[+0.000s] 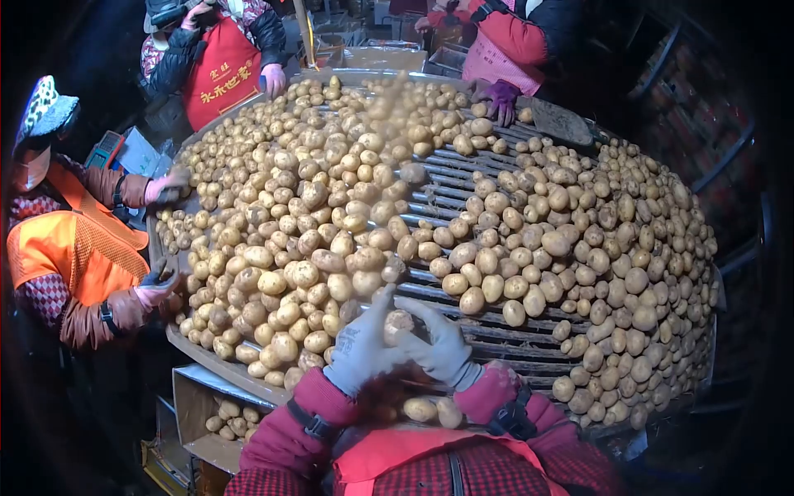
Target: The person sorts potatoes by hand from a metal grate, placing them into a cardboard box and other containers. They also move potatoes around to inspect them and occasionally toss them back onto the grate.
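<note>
My left hand [359,351] and my right hand [441,344], both in pale grey gloves, meet at the near edge of a slatted sorting table. One potato [398,325] is cupped between them. Fingers of the left glove stretch up along its left side; those of the right glove curve over from the right. Loose potatoes [273,283] are heaped directly left of my hands. Bare metal slats [496,331] show beyond the right hand. Two potatoes [420,409] lie close to my apron, below the hands.
A large heap of potatoes [637,289] covers the table's right side. A cardboard box [198,405] with potatoes stands under the left edge. A person in an orange vest [83,240] works at the left; others stand across the table, one with a purple glove [500,101] beside a flat scoop [558,121].
</note>
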A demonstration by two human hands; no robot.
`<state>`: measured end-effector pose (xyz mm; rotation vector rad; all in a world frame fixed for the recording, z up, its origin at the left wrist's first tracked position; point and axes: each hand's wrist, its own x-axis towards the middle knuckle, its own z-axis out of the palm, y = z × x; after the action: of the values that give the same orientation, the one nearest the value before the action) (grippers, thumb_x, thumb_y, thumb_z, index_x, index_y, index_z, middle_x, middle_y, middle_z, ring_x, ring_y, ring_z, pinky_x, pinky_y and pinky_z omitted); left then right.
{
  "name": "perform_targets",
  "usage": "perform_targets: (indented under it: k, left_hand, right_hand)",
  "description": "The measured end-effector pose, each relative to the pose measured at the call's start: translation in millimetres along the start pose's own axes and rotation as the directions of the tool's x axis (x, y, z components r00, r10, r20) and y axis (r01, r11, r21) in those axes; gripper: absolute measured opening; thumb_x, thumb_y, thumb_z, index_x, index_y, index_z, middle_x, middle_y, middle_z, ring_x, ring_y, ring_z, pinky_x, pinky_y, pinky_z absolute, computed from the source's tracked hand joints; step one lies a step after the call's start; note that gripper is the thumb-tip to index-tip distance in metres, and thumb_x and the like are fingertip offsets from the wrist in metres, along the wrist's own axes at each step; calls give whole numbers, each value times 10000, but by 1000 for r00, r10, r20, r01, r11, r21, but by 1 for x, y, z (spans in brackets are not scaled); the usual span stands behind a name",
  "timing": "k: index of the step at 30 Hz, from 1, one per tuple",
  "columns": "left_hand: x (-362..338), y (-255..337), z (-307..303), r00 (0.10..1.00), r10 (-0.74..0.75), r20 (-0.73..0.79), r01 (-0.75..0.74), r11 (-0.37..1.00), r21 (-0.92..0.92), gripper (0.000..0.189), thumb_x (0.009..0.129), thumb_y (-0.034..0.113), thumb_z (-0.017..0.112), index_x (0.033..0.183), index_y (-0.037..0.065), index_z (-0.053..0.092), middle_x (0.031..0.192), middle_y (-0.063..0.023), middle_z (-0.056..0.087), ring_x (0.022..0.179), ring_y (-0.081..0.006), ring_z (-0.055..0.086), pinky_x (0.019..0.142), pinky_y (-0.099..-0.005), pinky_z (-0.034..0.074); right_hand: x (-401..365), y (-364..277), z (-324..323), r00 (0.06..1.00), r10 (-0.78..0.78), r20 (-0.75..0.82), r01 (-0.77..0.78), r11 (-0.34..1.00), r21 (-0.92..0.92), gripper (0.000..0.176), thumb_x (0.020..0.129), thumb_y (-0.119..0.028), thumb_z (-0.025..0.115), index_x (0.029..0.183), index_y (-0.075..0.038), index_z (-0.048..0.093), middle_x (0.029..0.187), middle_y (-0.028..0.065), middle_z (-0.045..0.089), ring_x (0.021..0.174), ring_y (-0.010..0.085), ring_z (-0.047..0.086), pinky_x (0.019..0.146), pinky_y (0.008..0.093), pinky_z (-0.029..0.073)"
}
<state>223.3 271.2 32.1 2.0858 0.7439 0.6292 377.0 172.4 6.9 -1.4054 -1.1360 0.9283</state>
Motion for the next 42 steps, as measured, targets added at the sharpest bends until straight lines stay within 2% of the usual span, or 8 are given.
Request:
perform_targets:
  k: [7, 14, 15, 17, 20, 24, 26, 42]
  left_hand:
    - [-19, 6, 12, 960, -186, 209, 128, 957, 261, 765, 759, 440, 848, 1347, 25, 586, 1136, -206, 709, 1027, -375, 696, 893, -439, 554]
    - [-26, 18, 20, 993, -31, 112, 15, 990, 137, 641, 821, 451, 790, 1278, 40, 609, 999, -238, 710, 955, -408, 702, 827, -488, 553]
    - [-25, 22, 18, 967, -184, 174, 193, 981, -37, 661, 850, 437, 777, 1336, 30, 592, 1024, -230, 714, 965, -380, 715, 835, -471, 558]
    - [-33, 1, 27, 923, -299, 244, 385, 746, -543, 736, 909, 413, 747, 1493, 59, 473, 1028, -129, 713, 891, -268, 704, 811, -426, 569]
    - [-42, 7, 8, 864, -345, 367, 446, 182, -877, 702, 960, 412, 699, 1507, 62, 434, 1092, -76, 666, 902, -189, 660, 764, -369, 558]
    - [-63, 2, -14, 848, -286, 447, 420, -153, -895, 720, 945, 469, 691, 1498, 90, 429, 1166, -109, 649, 985, -251, 654, 779, -402, 555]
    - [-70, 8, -19, 936, -239, 257, 231, -130, -964, 714, 981, 470, 643, 1568, 133, 414, 1421, -130, 585, 1054, -225, 643, 792, -376, 562]
    - [-224, -36, -68, 720, -615, -322, 46, 505, -862, 304, 988, 88, 543, 1278, 13, 598, 975, -94, 663, 688, -129, 620, 492, -221, 441]
  right_hand:
    - [-6, -11, 4, 991, 104, -89, -128, 933, -337, 219, 960, -246, 727, 1057, -56, 680, 824, 139, 712, 761, 235, 709, 703, 371, 553]
    - [-11, 36, -3, 994, -53, -99, 12, 927, -375, 45, 937, -122, 603, 954, -90, 629, 899, 109, 646, 820, 267, 658, 712, 385, 525]
    - [-11, 34, -6, 991, -93, -100, 43, 908, -418, 56, 902, -78, 606, 952, -102, 611, 935, 109, 638, 856, 285, 664, 739, 397, 536]
    - [-11, 34, -10, 990, 63, -129, -104, 932, -347, 212, 909, -61, 597, 1109, -80, 666, 998, 124, 658, 878, 318, 661, 804, 390, 547]
    - [-7, -2, -12, 894, 438, -90, -356, 818, 451, 418, 1112, -356, 448, 1385, -67, 578, 930, 82, 708, 767, 128, 673, 687, 256, 551]
    - [-13, 19, -21, 891, 423, -162, -362, 880, 308, 438, 1103, -366, 465, 1422, -76, 544, 1097, 108, 712, 805, 147, 694, 685, 256, 554]
    - [-17, 46, -28, 874, 466, -138, -408, 858, 312, 426, 1100, -351, 468, 1414, -75, 552, 1102, 113, 712, 797, 146, 693, 652, 244, 547]
    - [-12, 87, -38, 885, 466, -10, -418, 802, 427, 377, 1074, -269, 453, 1393, -73, 502, 981, 60, 583, 681, 92, 523, 548, 197, 414]
